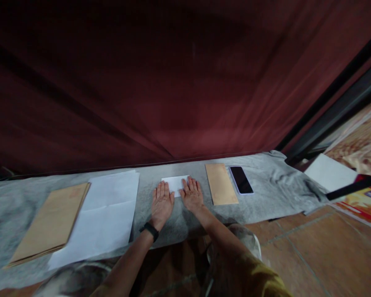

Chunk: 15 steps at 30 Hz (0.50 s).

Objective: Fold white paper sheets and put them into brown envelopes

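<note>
A small folded piece of white paper [175,182] lies on the grey cloth between my hands. My left hand [162,203] rests flat over its left end, fingers stretched out, with a dark band on the wrist. Over the right end my right hand [192,195] presses flat, its fingers spread a little. Parts of the paper are hidden under both hands. A single brown envelope [221,184] lies just to the right of my right hand. Left of my hands are larger white sheets [108,218] with a crease across them.
A stack of brown envelopes [54,218] overlaps the sheets at the far left. A phone [241,180] with a dark screen lies beyond the single envelope. Grey cloth [275,187] covers the narrow surface, against a dark red curtain [185,103]. Black bars [334,111] stand at the right.
</note>
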### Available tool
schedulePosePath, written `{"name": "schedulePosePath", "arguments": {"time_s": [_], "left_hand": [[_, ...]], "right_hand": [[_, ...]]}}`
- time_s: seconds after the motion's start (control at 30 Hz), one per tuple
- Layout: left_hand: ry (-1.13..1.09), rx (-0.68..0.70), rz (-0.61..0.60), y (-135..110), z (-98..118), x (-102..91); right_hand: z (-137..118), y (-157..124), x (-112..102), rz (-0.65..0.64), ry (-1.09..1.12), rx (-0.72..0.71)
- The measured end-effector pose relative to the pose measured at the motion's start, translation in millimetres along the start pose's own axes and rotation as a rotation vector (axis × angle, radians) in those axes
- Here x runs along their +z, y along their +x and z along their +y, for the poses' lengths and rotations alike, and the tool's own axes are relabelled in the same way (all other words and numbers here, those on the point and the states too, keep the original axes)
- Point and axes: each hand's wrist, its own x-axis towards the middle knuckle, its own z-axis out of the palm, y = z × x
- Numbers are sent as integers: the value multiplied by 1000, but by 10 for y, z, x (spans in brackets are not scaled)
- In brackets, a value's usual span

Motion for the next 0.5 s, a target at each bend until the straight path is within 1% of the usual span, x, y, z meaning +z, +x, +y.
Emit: {"name": "schedulePosePath", "arguments": {"time_s": [0.1, 0.17, 0.3, 0.5], "left_hand": [[-36, 85, 8, 108, 67, -8], [-44, 109, 2, 171, 85, 12], [-25, 78, -14, 222, 52, 64], [-5, -21, 2, 155, 8, 49]], "right_hand": [[-3, 2, -12, 2, 3, -2], [-1, 2, -16, 8, 3, -3], [2, -1, -2, 47, 9, -5], [10, -26, 45, 75, -5, 33]]}}
